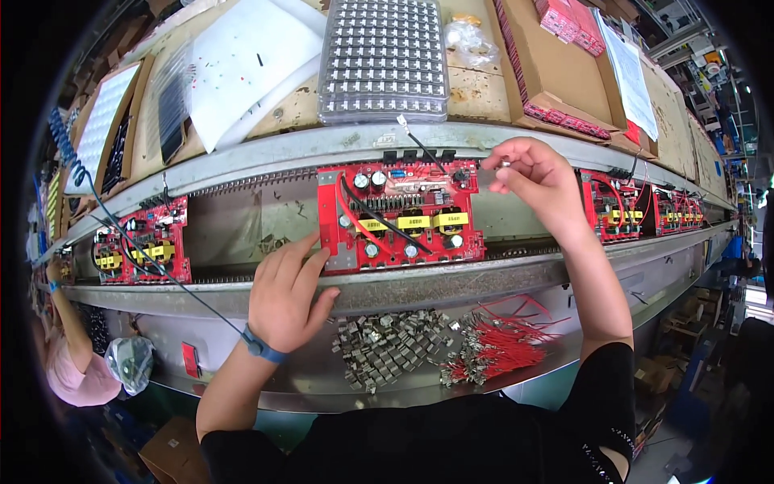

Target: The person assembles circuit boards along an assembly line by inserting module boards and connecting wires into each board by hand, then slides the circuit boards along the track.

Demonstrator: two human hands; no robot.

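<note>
A long grey metal conveyor rail [451, 282] runs under both hands, carrying several boards. Beyond the hands, on the cardboard-covered bench, sits a clear plastic tray of small grey components [384, 56], with a white foam sheet [242, 64] off to the left of it.

Between the two hands lies the red circuit board [399, 216], flat on the rail, with yellow-banded parts, round capacitors and a black wire and a red wire looping across it. The left hand [286, 298] rests open at the board's near left corner, fingertips touching its grey edge plate, palm down on the rail's front lip; a blue wrist strap [262, 348] circles the wrist, and a coiled blue cord [68, 157] leads away to the far left. The right hand [536, 179] hovers at the board's far right corner, fingers pinched on a small metal part [505, 164] too tiny to identify.

Near the person, just right of the left hand, lies a heap of small grey metal clips [387, 347]; right of that, below the right forearm, a bundle of short red wires [496, 343].

Well left of the left hand another red board [145, 242] sits on the rail, and right of the right hand more red boards [617, 211] follow.
</note>
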